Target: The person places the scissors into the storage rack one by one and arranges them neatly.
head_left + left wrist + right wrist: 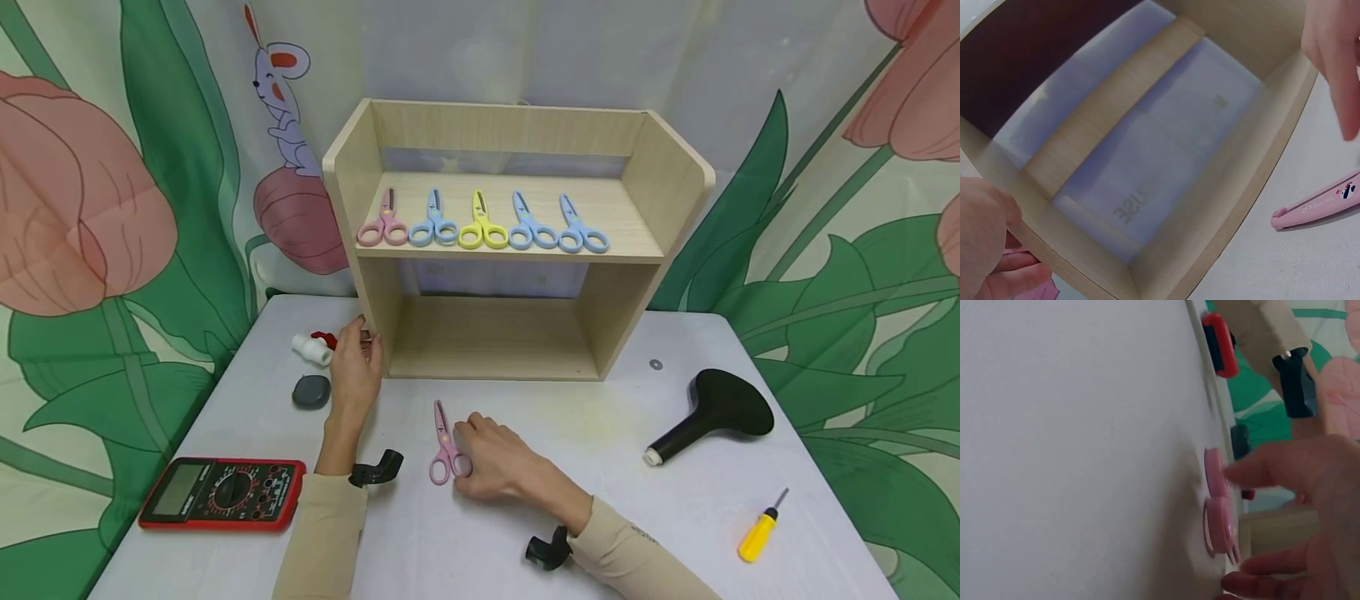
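Pink scissors [443,450] lie on the white table in front of the shelf, tips toward it. My right hand [498,458] is right beside their handle loops. In the right wrist view, the thumb overlaps the pink handle [1215,475] and the other fingers are spread apart from it. My left hand [356,371] rests at the outer side of the wooden shelf's left panel [372,292], fingers loosely bent against it. On the upper board stand or lean pink scissors [387,221], yellow scissors [481,223] and several blue scissors [530,223] in a row.
Left of my left arm lie a red multimeter [225,493], a dark grey rounded object [311,392] and a small white bottle-like object [312,350]. To the right are a black paddle-shaped tool [723,410], a yellow screwdriver [759,533] and a small grey disc [656,364].
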A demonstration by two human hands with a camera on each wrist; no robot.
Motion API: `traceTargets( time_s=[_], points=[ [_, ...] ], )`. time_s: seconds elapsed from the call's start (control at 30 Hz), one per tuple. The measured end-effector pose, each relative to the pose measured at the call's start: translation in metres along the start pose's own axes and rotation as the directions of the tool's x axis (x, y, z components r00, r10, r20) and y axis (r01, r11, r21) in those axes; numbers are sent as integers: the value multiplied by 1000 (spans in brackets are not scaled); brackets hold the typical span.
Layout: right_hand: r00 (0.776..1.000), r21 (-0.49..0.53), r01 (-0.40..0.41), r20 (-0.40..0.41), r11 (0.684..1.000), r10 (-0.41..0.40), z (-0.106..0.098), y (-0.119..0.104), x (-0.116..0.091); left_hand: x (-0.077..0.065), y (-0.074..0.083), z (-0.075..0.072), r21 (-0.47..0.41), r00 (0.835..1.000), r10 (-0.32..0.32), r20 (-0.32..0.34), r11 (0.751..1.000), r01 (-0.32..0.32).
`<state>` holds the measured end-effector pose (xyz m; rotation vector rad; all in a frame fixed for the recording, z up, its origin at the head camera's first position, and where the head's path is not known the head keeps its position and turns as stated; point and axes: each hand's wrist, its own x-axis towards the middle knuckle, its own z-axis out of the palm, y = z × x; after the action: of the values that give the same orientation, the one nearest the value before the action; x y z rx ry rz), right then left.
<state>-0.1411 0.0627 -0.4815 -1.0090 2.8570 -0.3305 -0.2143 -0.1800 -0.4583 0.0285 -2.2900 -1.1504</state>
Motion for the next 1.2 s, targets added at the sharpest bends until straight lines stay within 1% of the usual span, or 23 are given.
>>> traceTargets(
  time_s=[0.1,0.17,0.27,0.37,0.47,0.57,0.67,0.73,0.8,0.87,0.97,1.0,1.1,1.2],
  points=[
    [1000,-12,-1,-27,1000,0,4,-4,2,0,0,0,-6,1000,7,-5,1000,-8],
    [997,-51,1,-71,999,-4,9,-7,4,-1,0,0,-14,1000,12,-9,1000,-13],
    [988,-124,-8,-153,992,-11,16,-12,7,-1,0,0,-14,1000,12,-4,1000,-12],
    [978,-137,-29,-210,990,0,20,-16,9,-2,-1,1,-6,1000,10,-2,1000,-10],
    [975,-97,-47,-221,994,24,20,-17,9,-2,-1,1,-4,1000,11,-3,1000,-11],
    [978,-1,-47,-205,999,46,18,-15,8,-2,-1,0,-3,1000,10,0,1000,-10],
    [978,97,-33,-201,995,52,12,-13,5,-1,-2,0,-1,1000,9,-2,1000,-9],
    [973,135,-11,-227,991,41,5,-11,2,-1,-2,0,-2,1000,13,-4,1000,-13],
    [960,145,11,-278,989,30,-5,-10,-2,-1,-1,0,-7,1000,20,-10,1000,-20],
    [938,137,32,-345,990,18,-20,-8,-6,-1,-1,0,-14,1000,25,-15,1000,-25],
    [887,123,60,-461,991,3,-46,-4,-14,-1,-1,-1,-24,999,30,-22,999,-30],
    [866,117,71,-500,991,-3,-55,-2,-17,-1,-1,-1,-26,999,30,-23,999,-30],
    [791,112,108,-611,988,-17,-84,6,-25,-1,-1,-1,-29,999,31,-20,999,-32],
    [714,104,127,-700,986,-18,-113,17,-32,-1,-2,0,-24,999,34,-17,999,-34]
  ],
)
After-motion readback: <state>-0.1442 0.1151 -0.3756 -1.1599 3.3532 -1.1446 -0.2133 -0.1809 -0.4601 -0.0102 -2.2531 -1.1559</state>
